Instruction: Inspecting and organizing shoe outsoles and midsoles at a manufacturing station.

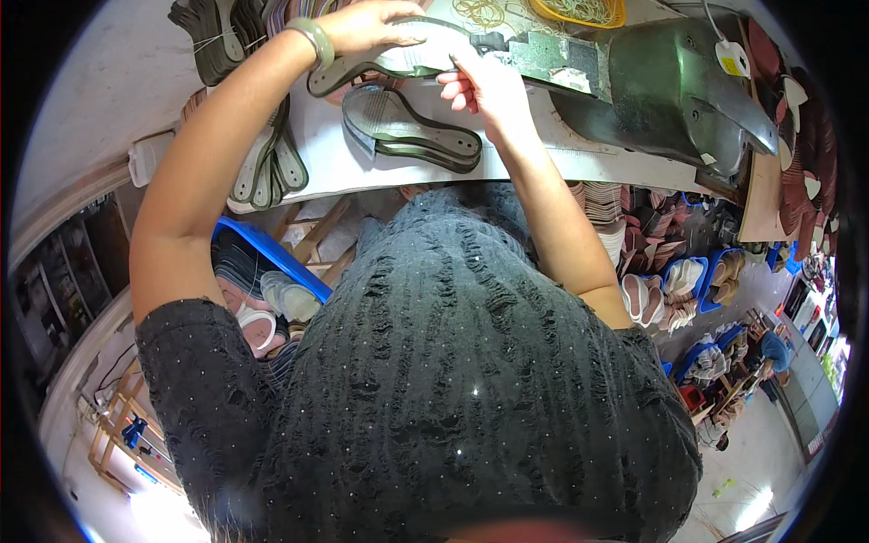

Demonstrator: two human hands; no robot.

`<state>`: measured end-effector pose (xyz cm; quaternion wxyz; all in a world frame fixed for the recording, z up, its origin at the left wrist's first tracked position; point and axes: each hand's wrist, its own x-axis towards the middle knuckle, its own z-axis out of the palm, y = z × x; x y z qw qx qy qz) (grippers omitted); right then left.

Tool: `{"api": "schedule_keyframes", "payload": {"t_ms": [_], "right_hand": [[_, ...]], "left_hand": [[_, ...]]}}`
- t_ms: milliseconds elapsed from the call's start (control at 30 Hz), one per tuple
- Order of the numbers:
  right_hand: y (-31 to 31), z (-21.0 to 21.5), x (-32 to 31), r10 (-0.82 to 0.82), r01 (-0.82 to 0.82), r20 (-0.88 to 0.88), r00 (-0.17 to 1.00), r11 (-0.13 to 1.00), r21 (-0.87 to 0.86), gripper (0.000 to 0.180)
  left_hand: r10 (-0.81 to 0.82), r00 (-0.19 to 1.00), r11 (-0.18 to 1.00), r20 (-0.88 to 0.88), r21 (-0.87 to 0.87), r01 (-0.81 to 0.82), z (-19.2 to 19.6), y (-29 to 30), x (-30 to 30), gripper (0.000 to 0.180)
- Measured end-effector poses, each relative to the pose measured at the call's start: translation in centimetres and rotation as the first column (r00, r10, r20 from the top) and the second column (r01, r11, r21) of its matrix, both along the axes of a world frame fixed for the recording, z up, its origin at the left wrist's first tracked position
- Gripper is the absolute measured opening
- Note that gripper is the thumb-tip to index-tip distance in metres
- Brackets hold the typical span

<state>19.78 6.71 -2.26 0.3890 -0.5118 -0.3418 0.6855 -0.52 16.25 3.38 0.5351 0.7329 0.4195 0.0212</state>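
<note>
A grey shoe sole (pixel 425 47) with a dark rim lies at the far side of the white table (pixel 317 176), its toe end against the working end of a dark green machine (pixel 656 86). My left hand (pixel 367 27), below a jade-coloured bangle, grips the sole's far edge with its fingers over the top. My right hand (pixel 489 89) pinches the near edge beside the machine's head, thumb on top and the other fingers curled. Just nearer to me, a small stack of similar soles (pixel 421 136) rests on the table. The contact between sole and machine is partly covered.
Bundled soles (pixel 208 41) stand at the far left, with more soles (pixel 272 167) near the table's left edge. A yellow basket (pixel 584 11) of thin bands sits at the back. Below left is a blue crate (pixel 281 258). Blue crates of footwear (pixel 688 276) and a person (pixel 774 353) are at right.
</note>
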Motion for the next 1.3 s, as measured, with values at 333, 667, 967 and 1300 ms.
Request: {"api": "schedule_keyframes", "payload": {"t_ms": [333, 667, 967, 1300], "right_hand": [[-0.6, -0.3, 1.3, 0.055, -0.08, 0.188, 0.981, 0.989, 0.128, 0.033], [-5.5, -4.2, 0.1, 0.115, -0.167, 0.228, 0.967, 0.961, 0.221, 0.023], [-4.6, -5.2, -1.7, 0.203, -0.324, 0.315, 0.927, 0.858, 0.399, 0.033], [-5.8, -7.9, -1.3, 0.124, -0.836, 0.959, 0.255, 0.526, 0.155, 0.068]], "left_hand": [[0.357, 0.925, 0.859, 0.132, 0.342, -0.38, -5.7, -6.9, 1.4, 0.049], [0.584, 0.774, 0.694, 0.246, 0.344, -0.633, -6.9, -8.0, 3.7, 0.051], [0.64, 0.724, 0.589, 0.257, 0.441, -0.677, -6.8, -9.3, 0.0, 0.048], [0.712, 0.526, 0.682, -0.465, 0.635, -0.362, -8.6, -12.0, -19.5, 0.055]]}}
